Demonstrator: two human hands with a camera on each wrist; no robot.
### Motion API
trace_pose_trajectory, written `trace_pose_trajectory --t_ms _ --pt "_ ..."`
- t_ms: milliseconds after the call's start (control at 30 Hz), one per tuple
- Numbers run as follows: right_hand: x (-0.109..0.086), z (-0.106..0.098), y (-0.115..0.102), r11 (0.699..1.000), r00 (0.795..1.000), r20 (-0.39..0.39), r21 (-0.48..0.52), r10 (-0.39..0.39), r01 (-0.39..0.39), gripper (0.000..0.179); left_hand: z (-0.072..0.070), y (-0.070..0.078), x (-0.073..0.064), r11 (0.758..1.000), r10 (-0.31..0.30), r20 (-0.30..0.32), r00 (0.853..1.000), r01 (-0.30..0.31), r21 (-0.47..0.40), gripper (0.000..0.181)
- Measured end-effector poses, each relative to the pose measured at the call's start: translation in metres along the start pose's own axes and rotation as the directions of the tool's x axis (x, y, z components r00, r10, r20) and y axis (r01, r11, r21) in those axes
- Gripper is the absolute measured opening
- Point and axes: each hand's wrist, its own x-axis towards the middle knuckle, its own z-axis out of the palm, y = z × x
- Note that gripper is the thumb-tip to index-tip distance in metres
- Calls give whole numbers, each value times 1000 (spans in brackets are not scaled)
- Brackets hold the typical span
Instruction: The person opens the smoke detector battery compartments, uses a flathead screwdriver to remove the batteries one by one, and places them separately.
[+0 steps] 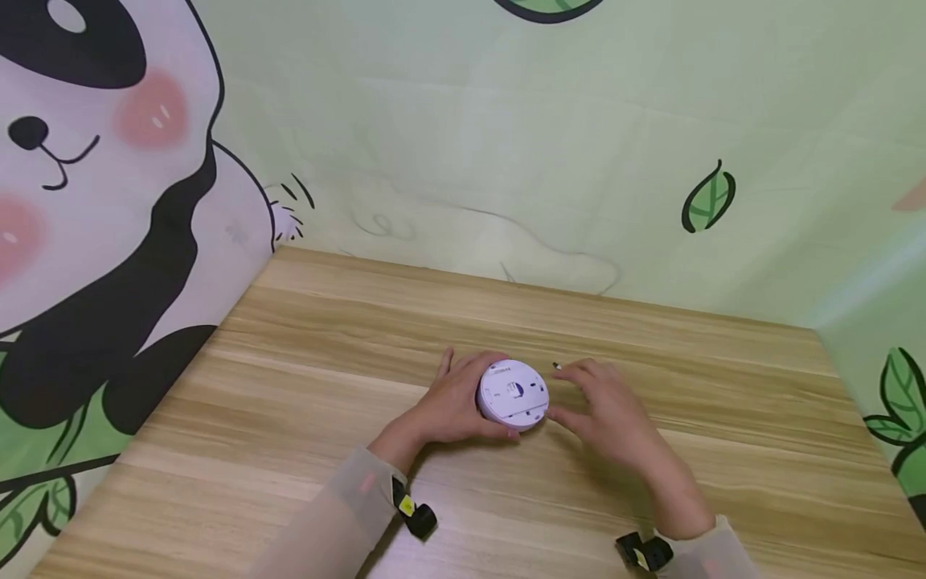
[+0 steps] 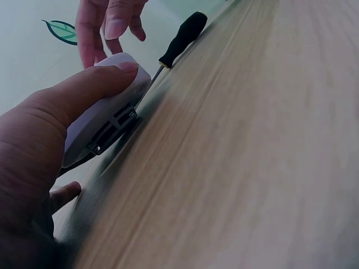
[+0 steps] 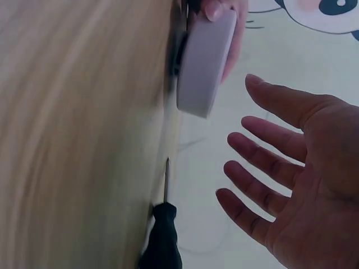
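Fingers of the left hand (image 1: 454,408) are closed round a white round device (image 1: 506,408), the thumb laid along its near side; the right hand (image 1: 616,420) is held just beside it, its fingers spread and nothing gripped. The device's slotted face is turned upward, and a dark slotted part (image 2: 115,130) is carried on its underside; whether the table (image 1: 239,458) is touched cannot be told. The device is held about midway between the table's left and right edges, well short of the far edge. On its right-edge side, a dark-handled screwdriver (image 3: 161,241) is laid on the table, its tip pointed toward the device. By appearances, only the grasping and steadying of the device is done; the screwdriver is not taken up, and any work with it seems to be left.
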Motion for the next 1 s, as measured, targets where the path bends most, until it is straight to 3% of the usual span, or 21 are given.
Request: trace_pose_trajectory --t_ms 400,767,1000 --pt "15 19 -11 995 990 100 17 -98 96 60 -5 1 -1 1000 7 59 998 -8 17 107" --pt "20 23 -17 999 994 102 -26 -32 35 59 -4 2 -2 999 1 77 997 -5 42 116" --pt "19 27 -22 995 996 69 -79 61 -55 60 -2 3 -1 998 -13 82 997 7 67 117"
